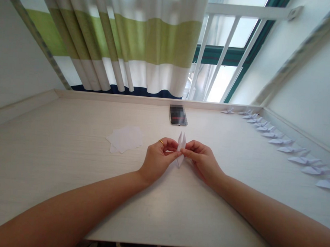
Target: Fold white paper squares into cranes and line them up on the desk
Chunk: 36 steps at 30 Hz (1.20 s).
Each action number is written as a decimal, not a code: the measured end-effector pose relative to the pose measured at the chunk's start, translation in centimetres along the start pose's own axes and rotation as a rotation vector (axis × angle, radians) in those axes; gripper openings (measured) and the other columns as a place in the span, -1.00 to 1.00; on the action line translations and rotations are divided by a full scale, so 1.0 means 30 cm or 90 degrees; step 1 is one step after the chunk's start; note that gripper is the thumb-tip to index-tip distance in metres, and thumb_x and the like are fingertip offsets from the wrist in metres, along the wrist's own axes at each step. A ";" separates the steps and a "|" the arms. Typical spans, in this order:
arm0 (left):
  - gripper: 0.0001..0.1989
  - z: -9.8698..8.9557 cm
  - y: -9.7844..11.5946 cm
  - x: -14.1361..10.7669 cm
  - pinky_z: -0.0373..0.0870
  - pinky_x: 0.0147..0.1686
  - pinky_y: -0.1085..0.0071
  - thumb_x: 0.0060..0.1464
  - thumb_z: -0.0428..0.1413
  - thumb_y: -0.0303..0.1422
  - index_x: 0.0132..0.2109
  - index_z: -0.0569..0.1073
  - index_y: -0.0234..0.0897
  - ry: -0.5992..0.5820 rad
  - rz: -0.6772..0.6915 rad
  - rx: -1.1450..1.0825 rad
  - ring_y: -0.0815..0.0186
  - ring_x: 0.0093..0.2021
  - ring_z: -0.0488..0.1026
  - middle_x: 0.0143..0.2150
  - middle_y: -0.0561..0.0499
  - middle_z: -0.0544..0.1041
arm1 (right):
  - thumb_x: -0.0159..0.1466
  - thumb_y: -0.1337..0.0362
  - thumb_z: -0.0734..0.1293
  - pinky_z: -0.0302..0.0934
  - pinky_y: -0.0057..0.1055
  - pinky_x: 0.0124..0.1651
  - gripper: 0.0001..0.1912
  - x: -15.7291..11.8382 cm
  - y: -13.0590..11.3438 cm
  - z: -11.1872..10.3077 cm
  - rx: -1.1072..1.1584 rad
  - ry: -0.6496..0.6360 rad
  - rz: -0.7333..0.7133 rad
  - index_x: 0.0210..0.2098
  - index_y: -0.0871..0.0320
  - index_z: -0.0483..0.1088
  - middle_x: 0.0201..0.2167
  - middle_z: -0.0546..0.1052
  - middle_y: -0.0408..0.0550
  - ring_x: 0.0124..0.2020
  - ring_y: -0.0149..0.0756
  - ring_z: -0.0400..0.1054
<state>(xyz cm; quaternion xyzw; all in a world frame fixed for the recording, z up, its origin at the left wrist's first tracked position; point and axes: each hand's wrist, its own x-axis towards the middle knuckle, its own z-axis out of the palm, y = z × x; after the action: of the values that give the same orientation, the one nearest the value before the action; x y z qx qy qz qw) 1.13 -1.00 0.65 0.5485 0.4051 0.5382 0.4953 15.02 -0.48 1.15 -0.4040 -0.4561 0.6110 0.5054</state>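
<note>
A pale table (pixel 53 161) spans from left wall (pixel 15 54) to right wall (pixel 321 81); beyond its far edge, a bright window (pixel 225 77) shows right of a green-banded curtain (pixel 161 41)

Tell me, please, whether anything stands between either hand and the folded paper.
Nothing visible does: the left hand and right hand both pinch the folded paper directly; the flat sheets lie farther left.

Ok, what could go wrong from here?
The left hand and right hand pinch the narrow folded paper; too much pressure might crease or tear it. The loose sheets beside the left hand could scatter if brushed. The cranes stand close together, so one bump might disturb several.
</note>
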 end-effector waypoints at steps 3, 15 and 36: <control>-0.78 -0.002 0.001 0.007 0.34 -0.39 0.49 -0.25 0.21 -0.41 -0.40 0.34 -0.34 0.001 -0.005 -0.015 0.45 -0.44 0.37 -0.47 0.09 0.41 | -0.09 0.33 0.40 0.07 -0.48 -0.41 -0.84 -0.001 0.000 -0.001 -0.006 -0.012 0.012 -0.58 0.20 0.30 -0.63 0.36 -0.23 -0.55 -0.48 0.22; -0.76 -0.010 0.004 0.015 0.31 -0.39 0.53 -0.31 0.22 -0.50 -0.43 0.33 -0.34 -0.018 -0.074 -0.110 0.49 -0.48 0.36 -0.52 0.13 0.41 | -0.02 0.26 0.36 0.04 -0.44 -0.37 -0.85 -0.014 -0.007 0.001 -0.138 0.012 -0.059 -0.59 0.21 0.35 -0.64 0.32 -0.22 -0.53 -0.46 0.17; -0.86 -0.003 0.008 0.011 0.30 -0.38 0.48 -0.16 0.15 -0.37 -0.39 0.50 -0.35 0.038 -0.044 -0.010 0.42 -0.44 0.35 -0.45 0.05 0.46 | 0.00 0.23 0.34 0.03 -0.46 -0.41 -0.82 -0.019 0.001 0.021 -0.191 -0.017 -0.055 -0.60 0.21 0.33 -0.61 0.34 -0.20 -0.52 -0.45 0.17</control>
<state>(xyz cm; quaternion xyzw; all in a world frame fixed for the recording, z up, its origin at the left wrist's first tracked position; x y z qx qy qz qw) 1.06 -0.70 0.95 0.5141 0.4343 0.5397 0.5058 14.52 -1.13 1.30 -0.4468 -0.5660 0.5188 0.4592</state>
